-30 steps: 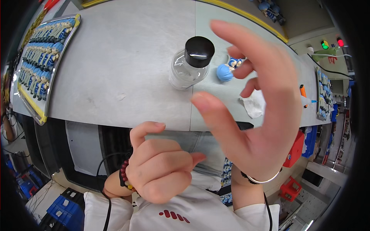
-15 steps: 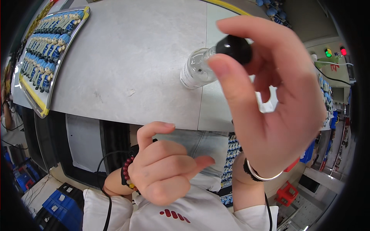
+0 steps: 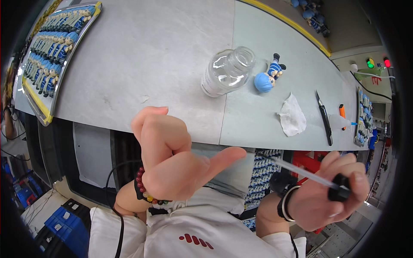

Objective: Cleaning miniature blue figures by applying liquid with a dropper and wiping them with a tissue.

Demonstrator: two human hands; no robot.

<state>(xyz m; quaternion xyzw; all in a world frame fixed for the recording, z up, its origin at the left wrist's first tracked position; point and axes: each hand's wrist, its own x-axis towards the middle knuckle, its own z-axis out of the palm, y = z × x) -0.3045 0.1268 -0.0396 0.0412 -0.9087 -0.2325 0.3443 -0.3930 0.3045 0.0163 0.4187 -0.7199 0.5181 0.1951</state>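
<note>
My right hand [image 3: 313,209], low at the right in front of the table edge, grips a black cap [image 3: 339,189] between thumb and fingers. From the cap a thin pale stem [image 3: 303,172] with a dark tip points up to the left. An uncapped clear glass bottle [image 3: 217,72] with a white label stands on the table. My left hand [image 3: 170,150] hovers by the front edge, thumb and forefinger apart, the other fingers curled, with nothing seen in it. Right of the bottle lies a small blue-haired figurine [image 3: 265,81].
A crumpled white tissue [image 3: 293,116], a black-handled craft knife [image 3: 323,117] and an orange-handled tool [image 3: 342,112] lie on the right. A tray [image 3: 43,112] of several similar figurines stands at the left, another [image 3: 362,129] at the far right. Blue crates [image 3: 66,225] sit lower left.
My right hand has moved from over the bottle down to the right, with the cap and its stem out of the bottle. My left hand has risen slightly and turned.
</note>
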